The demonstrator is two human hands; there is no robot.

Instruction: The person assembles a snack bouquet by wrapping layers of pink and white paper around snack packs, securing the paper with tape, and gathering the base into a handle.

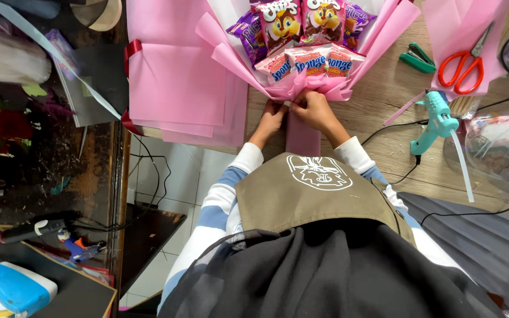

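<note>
A: Where are the hands?

B: Both are at the neck of the snack bouquet (301, 47), where the pink wrapping paper gathers just above the pink-wrapped handle (302, 134). The left hand (270, 121) comes in from the lower left, wrist bent up, its fingers curled and pressed against the left side of the gathered paper. The right hand (316, 111) sits over the top of the handle, knuckles up, fingers bunched together and pinching the paper at the neck.

A: And the bouquet itself?

B: It lies flat on the wooden table (384, 112), snack packets fanned away from the person, handle pointing back toward the olive apron (319, 188).

A: What lies around it?

B: Left of the bouquet, a stack of pink paper sheets (178, 82). To its right, a green stapler (417, 58), then red-handled scissors (463, 65), and nearer the person a teal glue gun (437, 118) with its cord trailing.
</note>
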